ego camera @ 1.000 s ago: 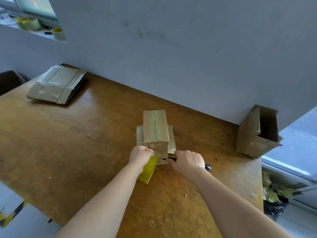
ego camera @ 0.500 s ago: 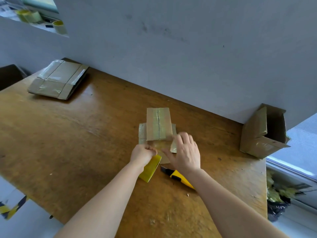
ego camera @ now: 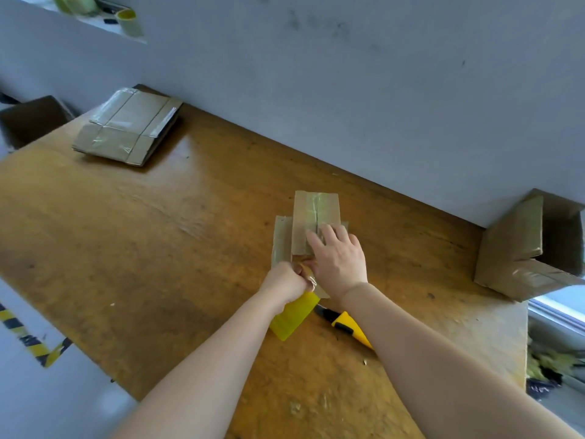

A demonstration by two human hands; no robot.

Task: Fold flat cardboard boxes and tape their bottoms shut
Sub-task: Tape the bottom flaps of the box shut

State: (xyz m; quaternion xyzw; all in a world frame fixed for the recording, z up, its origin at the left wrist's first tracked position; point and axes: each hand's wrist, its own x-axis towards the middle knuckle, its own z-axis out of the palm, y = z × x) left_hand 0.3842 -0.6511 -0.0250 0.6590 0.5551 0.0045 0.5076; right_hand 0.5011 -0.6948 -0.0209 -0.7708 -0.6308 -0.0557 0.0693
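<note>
R grip [ego camera: 340,259] lies flat, fingers straight, pressing on top of taped box [ego camera: 315,210], mid surface [ego camera: 142,248]. L grip [ego camera: 285,280] is a fist round yellow tape roll [ego camera: 292,320] at box's near end. Knife [ego camera: 346,324] lies just beside roll.

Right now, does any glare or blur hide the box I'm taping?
Head view: no, the box under the right hand reads clearly. Head view: sheen on the table and flat box stack, slight blur on the left hand gripping the yellow tape roll, wide-angle bending at edges.
</note>
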